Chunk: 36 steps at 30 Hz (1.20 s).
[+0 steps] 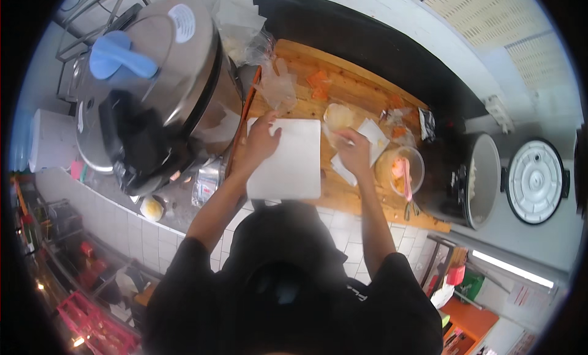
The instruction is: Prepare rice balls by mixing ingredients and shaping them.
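A white rectangular board or sheet (288,165) lies on the wooden table in front of me. My left hand (264,140) rests on its upper left part, fingers apart, with nothing seen in it. Just right of the board, my right hand (356,151) has its fingers closed; a pale, thin thing seems to stick out, too blurred to name. Beyond the right hand is a round, pale yellowish item (339,116). White paper (372,137) lies beside and partly under that hand. To its right stands a clear round tub (418,165) with orange bits and a pink utensil (401,170) inside.
A large steel cooker (159,85) stands left, a blue rice paddle (119,56) and black plastic bag (138,143) on it. Clear plastic bags (277,88) and orange scraps (318,83) lie on the wooden table (361,88). At right is a black pot (441,177) with its lid (536,180) open.
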Each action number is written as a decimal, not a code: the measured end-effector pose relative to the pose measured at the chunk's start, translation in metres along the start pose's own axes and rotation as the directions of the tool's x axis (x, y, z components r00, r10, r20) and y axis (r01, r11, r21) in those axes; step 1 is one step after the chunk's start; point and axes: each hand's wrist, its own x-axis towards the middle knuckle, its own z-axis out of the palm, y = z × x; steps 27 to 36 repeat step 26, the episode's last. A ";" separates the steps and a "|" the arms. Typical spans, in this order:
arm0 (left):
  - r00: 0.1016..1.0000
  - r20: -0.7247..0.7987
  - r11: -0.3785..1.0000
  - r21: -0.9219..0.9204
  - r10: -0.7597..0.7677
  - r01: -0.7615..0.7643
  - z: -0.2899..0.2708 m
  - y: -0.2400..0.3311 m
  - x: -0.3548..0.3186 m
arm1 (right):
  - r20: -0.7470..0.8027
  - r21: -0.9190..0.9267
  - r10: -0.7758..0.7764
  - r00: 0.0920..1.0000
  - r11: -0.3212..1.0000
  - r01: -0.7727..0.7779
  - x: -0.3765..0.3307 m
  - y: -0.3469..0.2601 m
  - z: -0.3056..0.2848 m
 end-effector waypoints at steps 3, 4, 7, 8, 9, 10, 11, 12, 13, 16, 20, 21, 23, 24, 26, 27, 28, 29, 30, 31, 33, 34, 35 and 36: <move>0.958 -0.262 0.897 0.443 0.119 0.009 0.055 -0.061 0.057 | 0.035 0.050 -0.033 0.999 0.998 0.031 0.096 -0.007 0.063; 0.995 -0.085 0.903 0.424 -0.042 0.074 0.056 -0.083 0.074 | 0.064 0.063 -0.158 0.985 0.986 0.154 0.126 -0.015 0.077; 0.975 0.106 0.838 0.535 -0.195 0.109 0.065 -0.059 0.081 | 0.082 0.005 -0.339 0.937 0.941 0.340 0.197 -0.014 0.106; 0.997 0.040 0.848 0.529 -0.062 0.032 0.056 -0.041 0.075 | 0.077 -0.072 -0.433 0.898 0.896 0.439 0.221 -0.017 0.122; 0.997 -0.037 0.844 0.535 0.073 -0.042 0.047 -0.034 0.070 | 0.167 0.023 -0.353 0.921 0.935 0.354 0.245 -0.026 0.149; 0.997 -0.051 0.833 0.554 0.054 -0.017 0.044 -0.038 0.066 | 0.267 0.103 -0.279 0.922 0.960 0.261 0.269 -0.037 0.180; 0.999 -0.010 0.843 0.537 0.032 -0.022 0.045 -0.041 0.064 | 0.153 0.170 -0.355 0.922 0.929 0.330 0.297 -0.041 0.215; 1.000 0.027 0.854 0.521 0.002 -0.016 0.045 -0.044 0.056 | 0.040 0.232 -0.417 0.908 0.888 0.398 0.320 -0.046 0.248; 0.999 0.001 0.843 0.538 -0.034 0.028 0.039 -0.043 0.042 | 0.067 0.335 -0.428 0.901 0.861 0.384 0.330 -0.056 0.276; 0.982 0.157 0.932 0.361 -0.102 0.039 0.007 -0.011 -0.017 | 0.191 0.246 -0.609 0.770 0.789 0.563 0.349 -0.084 0.333; 0.885 -0.066 0.856 0.232 -0.460 0.462 -0.050 0.013 -0.154 | 0.428 -0.165 -0.559 0.710 0.724 0.670 0.339 -0.105 0.293; 0.818 -0.172 0.799 0.179 -0.549 0.574 -0.060 0.010 -0.191 | 0.184 -0.223 -0.752 0.633 0.595 0.772 0.322 -0.110 0.263; 0.634 -0.405 0.635 0.153 -0.659 0.757 -0.091 -0.005 -0.242 | 0.353 -0.233 -0.437 0.827 0.815 0.530 0.325 -0.108 0.225; 0.593 -0.589 0.623 0.185 -0.549 0.760 -0.105 -0.015 -0.271 | 0.455 -0.188 -0.279 0.846 0.898 0.397 0.313 -0.118 0.216; 0.386 -0.759 0.460 0.130 -0.524 0.879 -0.138 -0.039 -0.298 | 0.570 -0.163 -0.139 0.810 0.947 0.278 0.285 -0.149 0.212; 0.386 -0.759 0.460 0.130 -0.524 0.879 -0.138 -0.039 -0.298 | 0.570 -0.163 -0.139 0.810 0.947 0.278 0.285 -0.149 0.212; 0.386 -0.759 0.460 0.130 -0.524 0.879 -0.138 -0.039 -0.298 | 0.570 -0.163 -0.139 0.810 0.947 0.278 0.285 -0.149 0.212; 0.386 -0.759 0.460 0.130 -0.524 0.879 -0.138 -0.039 -0.298 | 0.570 -0.163 -0.139 0.810 0.947 0.278 0.285 -0.149 0.212; 0.386 -0.759 0.460 0.130 -0.524 0.879 -0.138 -0.039 -0.298 | 0.570 -0.163 -0.139 0.810 0.947 0.278 0.285 -0.149 0.212; 0.386 -0.759 0.460 0.130 -0.524 0.879 -0.138 -0.039 -0.298 | 0.570 -0.163 -0.139 0.810 0.947 0.278 0.285 -0.149 0.212; 0.386 -0.759 0.460 0.130 -0.524 0.879 -0.138 -0.039 -0.298 | 0.570 -0.163 -0.139 0.810 0.947 0.278 0.285 -0.149 0.212; 0.386 -0.759 0.460 0.130 -0.524 0.879 -0.138 -0.039 -0.298 | 0.570 -0.163 -0.139 0.810 0.947 0.278 0.285 -0.149 0.212; 0.386 -0.759 0.460 0.130 -0.524 0.879 -0.138 -0.039 -0.298 | 0.570 -0.163 -0.139 0.810 0.947 0.278 0.285 -0.149 0.212; 0.386 -0.759 0.460 0.130 -0.524 0.879 -0.138 -0.039 -0.298 | 0.570 -0.163 -0.139 0.810 0.947 0.278 0.285 -0.149 0.212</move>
